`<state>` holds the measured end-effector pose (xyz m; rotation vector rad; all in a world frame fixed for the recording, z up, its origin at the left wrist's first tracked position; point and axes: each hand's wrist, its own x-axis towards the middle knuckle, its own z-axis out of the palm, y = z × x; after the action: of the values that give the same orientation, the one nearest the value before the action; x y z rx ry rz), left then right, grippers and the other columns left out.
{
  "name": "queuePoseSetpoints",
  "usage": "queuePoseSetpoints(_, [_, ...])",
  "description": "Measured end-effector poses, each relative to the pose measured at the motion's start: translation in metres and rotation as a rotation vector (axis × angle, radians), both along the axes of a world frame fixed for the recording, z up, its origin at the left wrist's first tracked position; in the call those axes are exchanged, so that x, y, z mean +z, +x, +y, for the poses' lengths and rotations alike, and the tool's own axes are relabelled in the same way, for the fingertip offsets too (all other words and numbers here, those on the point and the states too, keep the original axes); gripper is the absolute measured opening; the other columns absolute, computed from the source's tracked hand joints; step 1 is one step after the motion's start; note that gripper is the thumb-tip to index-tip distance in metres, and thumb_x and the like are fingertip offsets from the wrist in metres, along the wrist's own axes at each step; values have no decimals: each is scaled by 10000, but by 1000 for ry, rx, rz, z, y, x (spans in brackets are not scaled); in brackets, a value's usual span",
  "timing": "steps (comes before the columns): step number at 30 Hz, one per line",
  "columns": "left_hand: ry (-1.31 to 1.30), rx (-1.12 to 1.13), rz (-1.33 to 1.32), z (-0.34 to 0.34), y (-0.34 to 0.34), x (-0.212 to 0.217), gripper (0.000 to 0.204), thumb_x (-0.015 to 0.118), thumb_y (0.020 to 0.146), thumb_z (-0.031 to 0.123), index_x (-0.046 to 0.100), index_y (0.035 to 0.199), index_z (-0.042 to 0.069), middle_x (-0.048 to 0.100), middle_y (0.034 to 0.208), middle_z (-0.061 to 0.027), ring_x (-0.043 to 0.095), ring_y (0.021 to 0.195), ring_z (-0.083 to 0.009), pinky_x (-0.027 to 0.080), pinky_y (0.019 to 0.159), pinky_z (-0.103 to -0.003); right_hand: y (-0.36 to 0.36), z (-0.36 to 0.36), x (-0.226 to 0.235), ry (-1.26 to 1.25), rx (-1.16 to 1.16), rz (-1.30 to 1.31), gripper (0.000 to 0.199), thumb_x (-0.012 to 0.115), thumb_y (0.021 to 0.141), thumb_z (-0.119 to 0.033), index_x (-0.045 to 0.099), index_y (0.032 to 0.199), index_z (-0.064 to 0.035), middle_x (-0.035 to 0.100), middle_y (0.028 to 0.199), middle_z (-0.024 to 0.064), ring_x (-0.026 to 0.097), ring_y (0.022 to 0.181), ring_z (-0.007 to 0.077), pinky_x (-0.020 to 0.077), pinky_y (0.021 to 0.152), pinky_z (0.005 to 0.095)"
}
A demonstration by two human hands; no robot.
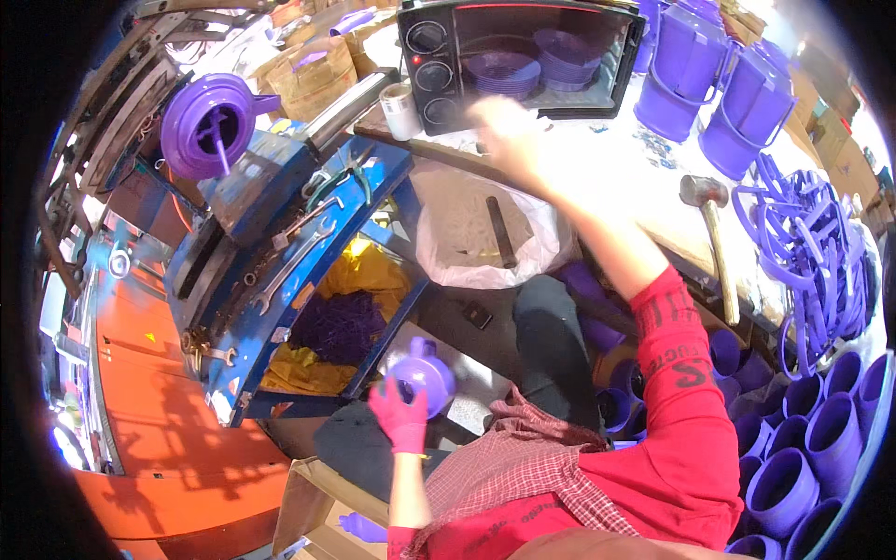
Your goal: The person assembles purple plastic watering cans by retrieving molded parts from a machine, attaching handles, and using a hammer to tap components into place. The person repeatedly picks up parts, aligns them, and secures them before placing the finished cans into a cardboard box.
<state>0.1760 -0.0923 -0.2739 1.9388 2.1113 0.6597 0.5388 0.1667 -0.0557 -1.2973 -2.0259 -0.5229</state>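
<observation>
The pink-gloved left hand (399, 417) grips 1 purple spouted part (429, 373), located near the blue bench (394, 170). The right hand (504, 135) is at the black oven (518, 35), which contains 2 stacks of purple dished pieces (504, 73); glare obscures its fingers, so its grip cannot be told. Judged step: reaching while steadying the part. The next move likely calls for a firm left hold.

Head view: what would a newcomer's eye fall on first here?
Purple dominates: tangled loops at the far right, with open cups crowded below them. At the top stands a black oven with purple dishes inside. Lower centre, the pink-gloved left hand holds a rounded purple part.
</observation>
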Motion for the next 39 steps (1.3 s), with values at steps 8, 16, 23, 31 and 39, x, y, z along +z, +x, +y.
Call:
queuePoseSetpoints(8, [-286, 9, -79, -20, 30, -38, 911, 806, 725, 374, 395, 1439, -16, 345, 1461, -333, 350, 1329, -499, 308, 1126, -528, 107, 141, 17, -237, -383, -457, 239, 521, 901, -208, 683, 995, -58, 698, 994, 203, 692, 901, 374, 542, 742, 513])
queuePoseSetpoints(16, [-111, 62, -468, -45, -10, -24, 779, 778, 802, 267, 415, 1432, -12, 428, 1431, -261, 413, 1334, -382, 338, 1123, -430, 154, 137, 44, -203, -343, -369, 607, 525, 909, -595, 631, 1298, -141, 598, 1362, 107, 555, 1261, 305, 420, 1036, 410])
queuePoseSetpoints(23, [-142, -43, -1407, -52, -35, 24, 1043, 805, 698, 45, 206, 1551, 46, 337, 1526, -128, 452, 1321, -260, 464, 1011, -388, -35, -130, -69, -980, 924, 1466, 230, 688, 908, -173, 611, 1086, -51, 647, 887, 74, 639, 772, 215, 527, 717, 360])
queuePoseSetpoints(31, [-304, -168, -499, -33, -39, -19, 1031, 882, 639, 189, 332, 1480, -42, 369, 1515, -251, 382, 1411, -348, 322, 1161, -411, -163, -260, -270, -1296, 229, 1197, 609, 694, 886, -80, 453, 1437, 13, 489, 1394, 165, 550, 1234, 253, 514, 974, 372])
queuePoseSetpoints(39, [-486, -215, -361, -15, -49, -52, 990, 827, 703, 330, 334, 1492, -9, 325, 1550, -227, 353, 1414, -392, 333, 1148, -401, -150, -241, -282, -1239, 296, 529, 1009, 904, 661, -236, 365, 1484, -10, 413, 1486, 222, 491, 1325, 330, 447, 1070, 405])
